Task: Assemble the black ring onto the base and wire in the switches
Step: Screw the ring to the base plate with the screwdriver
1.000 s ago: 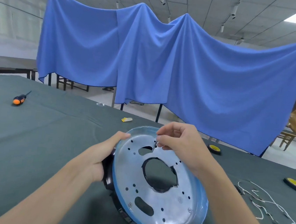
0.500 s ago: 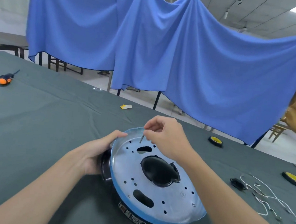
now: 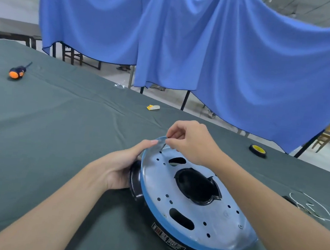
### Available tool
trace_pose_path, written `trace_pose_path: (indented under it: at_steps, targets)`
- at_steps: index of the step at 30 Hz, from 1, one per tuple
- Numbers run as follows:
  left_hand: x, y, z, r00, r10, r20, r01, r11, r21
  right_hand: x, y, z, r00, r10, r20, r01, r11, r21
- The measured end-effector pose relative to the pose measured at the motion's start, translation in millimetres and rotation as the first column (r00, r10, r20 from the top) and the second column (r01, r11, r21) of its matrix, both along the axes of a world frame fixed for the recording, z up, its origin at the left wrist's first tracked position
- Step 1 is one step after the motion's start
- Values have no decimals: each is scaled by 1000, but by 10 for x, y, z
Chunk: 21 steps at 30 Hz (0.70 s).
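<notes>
The tilted, silvery, blue-rimmed base [image 3: 154, 181] was gripped by the left hand [image 3: 121, 167]. A thin grey pin [image 3: 163, 145], pointed down at the base's far edge, was pinched by the right hand [image 3: 193, 143].

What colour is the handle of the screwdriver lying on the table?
The screwdriver handle is orange and dark, seen in the head view.

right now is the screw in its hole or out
Out: the right hand pinches the screw, its tip over a base plate hole.
</notes>
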<state>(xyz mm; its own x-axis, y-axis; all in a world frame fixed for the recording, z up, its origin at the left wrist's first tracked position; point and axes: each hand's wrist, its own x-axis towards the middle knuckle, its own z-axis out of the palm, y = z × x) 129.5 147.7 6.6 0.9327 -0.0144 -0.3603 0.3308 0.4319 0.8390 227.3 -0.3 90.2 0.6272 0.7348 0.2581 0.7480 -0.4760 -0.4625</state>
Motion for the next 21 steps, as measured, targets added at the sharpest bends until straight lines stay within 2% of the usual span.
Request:
trace_pose_path:
  at_steps: [8,14,21]
  targets:
    - [6,-20,14,999,42,-21,-42,999,-8,40,11,-32,999,41,33,-40,999,-29]
    - [-5,-34,24,998,58,-40,-59,998,-22,24,42,-33,981,136,137,-121,986,-112]
    - [-22,-46,40,995,81,-53,-82,997,-17,11,97,-82,976,163,142,-128,965,-228]
